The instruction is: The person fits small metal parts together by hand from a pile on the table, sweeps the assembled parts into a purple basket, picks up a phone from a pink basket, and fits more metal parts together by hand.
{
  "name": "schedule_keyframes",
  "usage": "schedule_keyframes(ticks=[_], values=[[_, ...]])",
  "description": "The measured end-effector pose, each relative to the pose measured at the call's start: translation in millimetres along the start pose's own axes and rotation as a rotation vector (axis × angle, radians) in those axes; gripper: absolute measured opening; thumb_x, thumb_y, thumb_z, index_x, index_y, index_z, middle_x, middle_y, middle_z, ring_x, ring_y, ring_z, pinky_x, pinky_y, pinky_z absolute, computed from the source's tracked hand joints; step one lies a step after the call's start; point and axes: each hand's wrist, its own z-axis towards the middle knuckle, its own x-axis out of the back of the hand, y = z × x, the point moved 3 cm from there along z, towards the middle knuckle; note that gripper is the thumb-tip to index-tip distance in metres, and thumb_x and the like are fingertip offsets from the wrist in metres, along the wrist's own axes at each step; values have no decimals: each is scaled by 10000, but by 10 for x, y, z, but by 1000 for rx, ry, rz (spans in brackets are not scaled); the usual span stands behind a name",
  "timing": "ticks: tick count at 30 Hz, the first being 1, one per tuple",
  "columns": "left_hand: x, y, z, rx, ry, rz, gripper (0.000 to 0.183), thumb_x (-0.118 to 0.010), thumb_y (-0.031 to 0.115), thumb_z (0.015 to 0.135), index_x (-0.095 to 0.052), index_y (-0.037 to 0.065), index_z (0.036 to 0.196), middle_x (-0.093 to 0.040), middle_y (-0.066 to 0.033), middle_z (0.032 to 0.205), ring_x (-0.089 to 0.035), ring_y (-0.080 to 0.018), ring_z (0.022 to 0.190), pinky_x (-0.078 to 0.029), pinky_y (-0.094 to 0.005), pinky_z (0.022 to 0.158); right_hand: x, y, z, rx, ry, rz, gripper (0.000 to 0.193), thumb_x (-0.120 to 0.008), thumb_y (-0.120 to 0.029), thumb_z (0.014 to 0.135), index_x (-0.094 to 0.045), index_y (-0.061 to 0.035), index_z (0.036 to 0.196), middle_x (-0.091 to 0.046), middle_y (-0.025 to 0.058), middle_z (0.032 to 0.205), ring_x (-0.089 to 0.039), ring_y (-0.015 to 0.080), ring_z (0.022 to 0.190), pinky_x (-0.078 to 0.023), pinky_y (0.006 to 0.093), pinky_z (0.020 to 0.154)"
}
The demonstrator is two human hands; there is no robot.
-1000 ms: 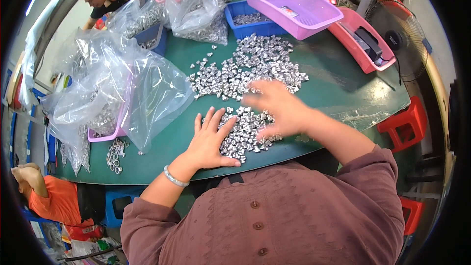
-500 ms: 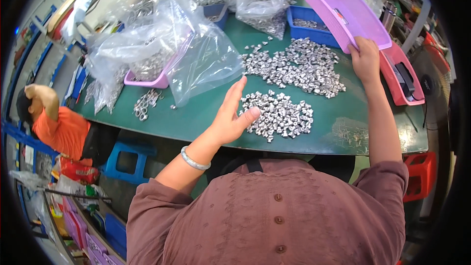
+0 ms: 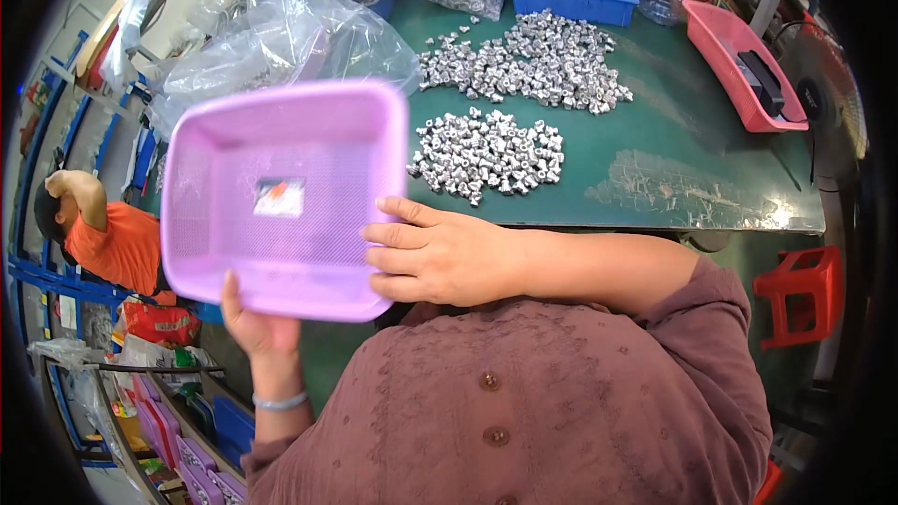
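Note:
A purple plastic basket (image 3: 206, 224) with a mesh bottom is held tilted off the near left edge of the table, its inside turned toward me. A small white and orange label lies on its bottom. My left hand (image 3: 264, 329) grips the basket's lower rim, thumb over the edge and the other fingers mostly hidden. At the right rim, my right hand (image 3: 444, 257) has its fingers over the edge, with the thumb out of sight. Just beyond that hand, a small pile of silvery metal fittings (image 3: 491, 154) lies on the green table (image 3: 645, 122).
Behind lies a larger pile of metal fittings (image 3: 533, 61). A blue bin (image 3: 575, 5) and clear plastic bags (image 3: 281, 28) stand farther back. To the right are a pink basket (image 3: 725, 47) and a red stool (image 3: 800, 295). A person in orange (image 3: 117, 248) is at left.
The purple basket has been brought from the far right of the table to the near left by my right hand. My left hand, open before, now grips its lower rim.

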Motion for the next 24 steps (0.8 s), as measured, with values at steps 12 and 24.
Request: schedule_keyframes(ticks=[12, 24], values=[[1474, 321, -513, 435, 483, 360, 739, -508, 484, 832, -378, 80, 1437, -466, -221, 1390, -511, -449, 1194, -425, -626, 935, 467, 809, -1330, -929, -250, -86, 709, -683, -449, 862, -413, -124, 1430, -339, 256, 1469, -324, 439, 1357, -289, 504, 1119], [511, -486, 56, 724, 160, 368, 686, -519, 405, 838, -384, 72, 1422, -450, -198, 1403, -432, -401, 1285, -292, -646, 1067, 243, 803, -1268, -1069, -230, -199, 761, -680, -527, 835, -411, -156, 1443, -363, 255, 1452, -341, 445, 1348, -287, 511, 1113]])
